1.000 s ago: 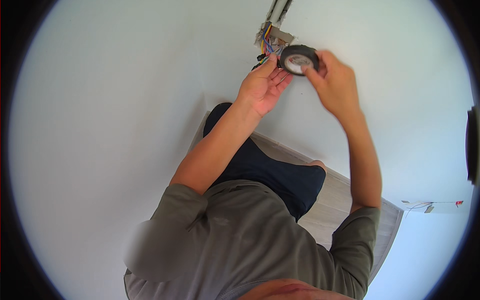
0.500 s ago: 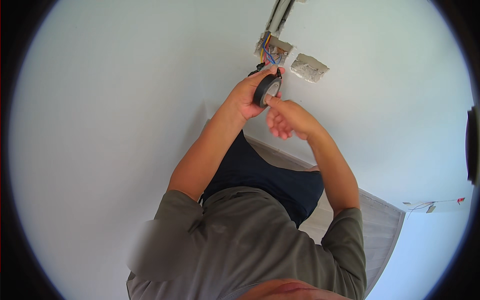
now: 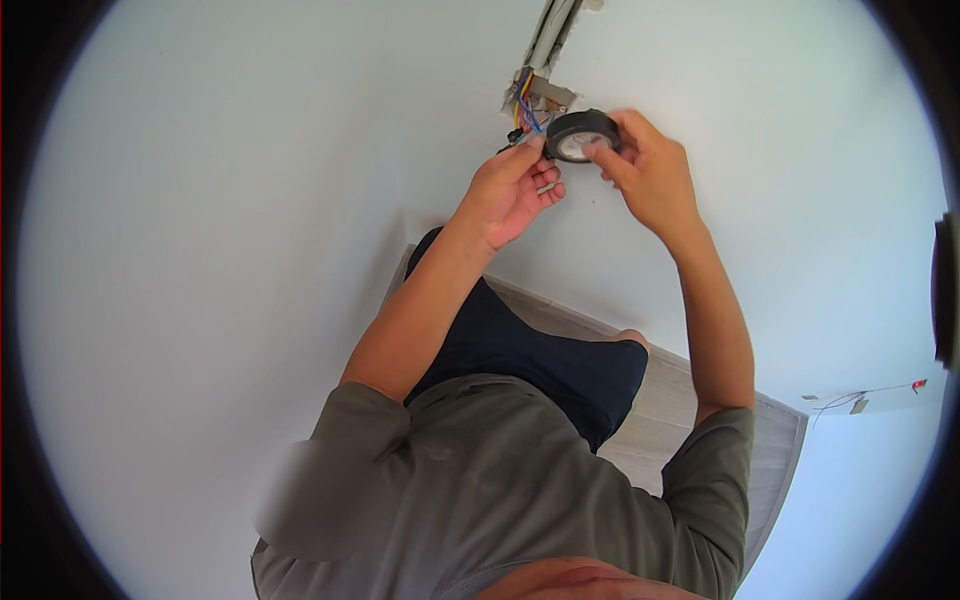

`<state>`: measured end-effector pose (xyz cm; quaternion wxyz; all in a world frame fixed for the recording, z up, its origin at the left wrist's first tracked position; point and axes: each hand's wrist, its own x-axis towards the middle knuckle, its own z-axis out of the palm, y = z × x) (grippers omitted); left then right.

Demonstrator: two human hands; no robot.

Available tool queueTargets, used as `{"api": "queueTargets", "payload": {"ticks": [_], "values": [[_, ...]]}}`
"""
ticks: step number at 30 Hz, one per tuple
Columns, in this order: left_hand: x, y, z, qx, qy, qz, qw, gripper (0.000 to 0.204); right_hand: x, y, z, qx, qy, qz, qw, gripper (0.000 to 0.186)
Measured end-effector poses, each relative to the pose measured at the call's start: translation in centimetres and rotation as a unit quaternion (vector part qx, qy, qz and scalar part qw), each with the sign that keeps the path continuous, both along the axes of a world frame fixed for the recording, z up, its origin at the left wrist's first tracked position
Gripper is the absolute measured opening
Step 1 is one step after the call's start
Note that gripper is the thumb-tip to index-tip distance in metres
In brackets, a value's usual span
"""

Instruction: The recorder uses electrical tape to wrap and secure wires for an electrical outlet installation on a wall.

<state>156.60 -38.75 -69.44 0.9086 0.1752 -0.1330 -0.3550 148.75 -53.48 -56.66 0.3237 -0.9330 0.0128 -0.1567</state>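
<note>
Coloured wires [image 3: 525, 105] hang from a broken hole [image 3: 552, 93] in the wall [image 3: 770, 250], below pale pipes [image 3: 551, 35]. Just beside the hole, the tape roll [image 3: 580, 138] hides the wall behind it. The raised right hand [image 3: 655, 175] pinches the roll; the left hand [image 3: 508, 192] pinches the wires' lower ends, other fingers loosely curled.

From my remote post, I see an interior under renovation, home or office I cannot tell: plain pale walls [image 3: 790, 220] meet plank-patterned flooring [image 3: 655, 410], coloured wires [image 3: 524, 98] spill from a rough-cut recess [image 3: 552, 92] beside far grey conduit [image 3: 549, 42], and loose wires [image 3: 838, 405] protrude at right.
</note>
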Motion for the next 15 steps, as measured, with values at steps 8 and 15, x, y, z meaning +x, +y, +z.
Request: {"api": "queueTargets", "payload": {"ticks": [8, 15], "values": [[-1.5, -1.5, 0.8, 0.17, -0.157, 0.199, 0.952, 0.017, -1.9, -1.3, -7.1, 0.199, -0.003, -0.048, 0.979, 0.027], [-3.2, 0.0, 3.0, 0.526, -0.422, 0.438, 0.594, 0.027, -0.7, 1.9, -12.7, 0.396, 0.052, 0.005, 0.917, 0.028]]}}
